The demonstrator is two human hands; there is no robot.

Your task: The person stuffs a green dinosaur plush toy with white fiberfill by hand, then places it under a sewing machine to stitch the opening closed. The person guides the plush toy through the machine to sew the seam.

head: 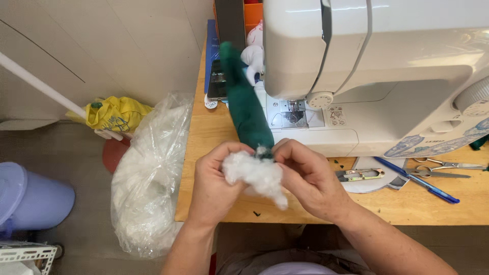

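The white sewing machine (377, 76) fills the back of the wooden table (356, 209). Left of the machine, off the table edge, sags a clear bag of stuffing (150, 173). A dark green fabric tube (247, 109) lies in front of the machine's needle. The left hand (216, 186) and right hand (310, 178) pinch its near end, each grip clamped on a white stuffing tuft (257, 175) between them. Loose wisps could tear off if the tuft is forced hard; the snips (361, 174) right of the hands lie near.
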